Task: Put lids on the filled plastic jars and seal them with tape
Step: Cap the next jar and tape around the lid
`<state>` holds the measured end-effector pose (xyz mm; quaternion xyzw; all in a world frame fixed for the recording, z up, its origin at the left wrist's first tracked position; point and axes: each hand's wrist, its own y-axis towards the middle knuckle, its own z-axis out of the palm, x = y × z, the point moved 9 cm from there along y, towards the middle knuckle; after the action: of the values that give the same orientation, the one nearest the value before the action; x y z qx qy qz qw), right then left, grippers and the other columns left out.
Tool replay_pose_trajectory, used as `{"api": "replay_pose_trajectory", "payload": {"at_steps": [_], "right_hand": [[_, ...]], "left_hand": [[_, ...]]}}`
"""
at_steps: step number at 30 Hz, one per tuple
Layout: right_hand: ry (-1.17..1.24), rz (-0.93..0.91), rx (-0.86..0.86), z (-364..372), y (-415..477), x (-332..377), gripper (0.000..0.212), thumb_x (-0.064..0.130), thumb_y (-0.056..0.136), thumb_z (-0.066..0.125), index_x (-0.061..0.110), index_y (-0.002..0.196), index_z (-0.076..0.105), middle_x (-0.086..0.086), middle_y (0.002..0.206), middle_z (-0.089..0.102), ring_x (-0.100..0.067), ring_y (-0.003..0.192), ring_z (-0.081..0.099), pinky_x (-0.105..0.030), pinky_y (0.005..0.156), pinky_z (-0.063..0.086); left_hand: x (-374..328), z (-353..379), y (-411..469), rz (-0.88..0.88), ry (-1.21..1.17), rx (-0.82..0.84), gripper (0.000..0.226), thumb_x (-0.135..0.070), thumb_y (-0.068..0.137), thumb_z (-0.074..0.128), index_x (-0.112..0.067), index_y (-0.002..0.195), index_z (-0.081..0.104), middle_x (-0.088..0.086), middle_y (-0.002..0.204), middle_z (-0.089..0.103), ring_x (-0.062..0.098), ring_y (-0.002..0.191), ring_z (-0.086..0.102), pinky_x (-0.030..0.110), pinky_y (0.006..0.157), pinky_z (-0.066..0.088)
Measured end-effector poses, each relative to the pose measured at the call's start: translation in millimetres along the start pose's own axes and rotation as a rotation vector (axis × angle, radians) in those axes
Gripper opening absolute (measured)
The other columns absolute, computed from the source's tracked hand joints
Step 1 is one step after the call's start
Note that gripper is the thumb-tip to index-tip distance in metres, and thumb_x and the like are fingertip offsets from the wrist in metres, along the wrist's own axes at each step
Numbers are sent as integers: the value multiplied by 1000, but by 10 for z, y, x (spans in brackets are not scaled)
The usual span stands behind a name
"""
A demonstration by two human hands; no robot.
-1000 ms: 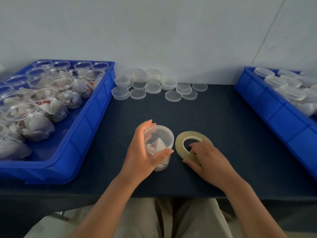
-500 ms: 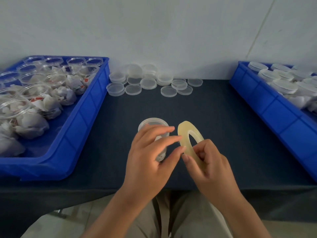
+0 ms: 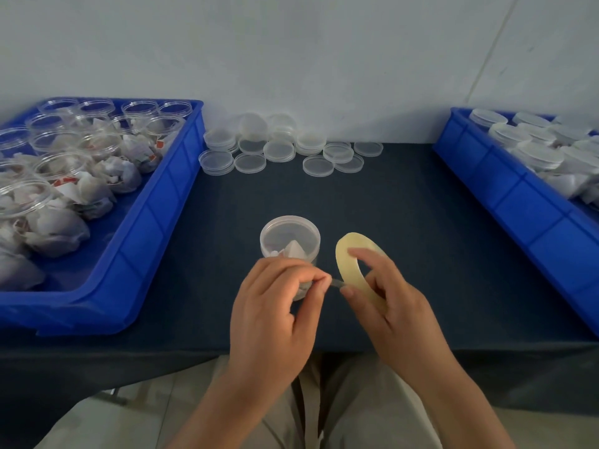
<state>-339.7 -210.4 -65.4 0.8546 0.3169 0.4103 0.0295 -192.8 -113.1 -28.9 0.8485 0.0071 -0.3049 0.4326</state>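
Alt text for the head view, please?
The left hand pinches the tape end of a roll held by the right hand, in front of a lidded jar. A left bin and right bin flank them; spare lids lie behind.

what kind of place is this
Probably a small packing bench: a left bin of open filled jars, a right bin of lidded jars, loose lids between them, and a tape roll in the right hand.
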Motion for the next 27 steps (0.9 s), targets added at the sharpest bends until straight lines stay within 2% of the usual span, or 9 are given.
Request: {"api": "replay_pose_trajectory", "payload": {"at_steps": [3,6,8,10,14,16,21,24,27], "right_hand": [[-43,-96,17,3,-2,95,31,60,105,41,46,126,60,24,105,65,-3,95,64,-16,76,50],[-77,-119,58,-16,75,100,31,48,110,40,37,120,67,20,104,67,-5,95,64,-22,80,52],[-90,-95,135,15,160,86,33,50,109,38,38,120,66,20,97,66,-7,92,65,-25,77,52],[-116,-82,189,70,230,86,30,52,108,37,43,119,64,21,95,65,-5,91,65,-23,73,52],[-146,-11,221,133,334,8,22,54,107,41,49,117,59,29,100,65,3,94,63,-19,71,53],[-144,21,247,163,365,-26,22,57,105,41,51,116,58,34,104,64,7,96,62,-22,73,55],[-59,71,234,212,451,10,19,54,104,44,52,112,61,42,108,59,16,103,55,-14,70,46],[-89,86,228,234,493,-6,18,53,106,45,52,114,61,39,102,62,16,101,54,-16,71,48],[-126,89,228,254,511,-12,15,52,107,46,52,113,60,36,96,63,14,98,56,-17,72,52]], "left_hand": [[113,-71,-21,6,-4,-55,19,-28,102,64,-17,113,75,-14,117,66,8,110,63,25,92,51],[459,-93,-92,-203,-109,-96,52,-39,98,67,-18,144,56,-6,143,58,15,134,56,21,107,44],[742,47,-131,-428,-215,5,87,-56,87,76,-33,159,33,-19,160,40,1,149,37,9,114,32],[921,277,-126,-560,-334,171,109,-63,75,84,-48,158,15,-37,156,30,-16,146,29,1,109,28],[1133,334,-12,-600,-365,195,84,-57,72,87,-48,139,38,-35,132,54,-11,126,54,13,99,49],[1136,283,35,-584,-339,201,68,-68,76,79,-57,132,43,-44,125,56,-17,120,55,5,89,48],[1000,306,88,-566,-278,296,65,-77,93,42,-72,151,13,-70,117,32,-38,111,41,11,83,37],[961,314,108,-554,-281,290,55,-73,95,42,-73,146,23,-60,120,42,-27,115,47,17,86,39],[966,305,128,-548,-250,278,67,-83,77,62,-74,134,29,-46,127,46,-17,120,50,16,87,42]]}}
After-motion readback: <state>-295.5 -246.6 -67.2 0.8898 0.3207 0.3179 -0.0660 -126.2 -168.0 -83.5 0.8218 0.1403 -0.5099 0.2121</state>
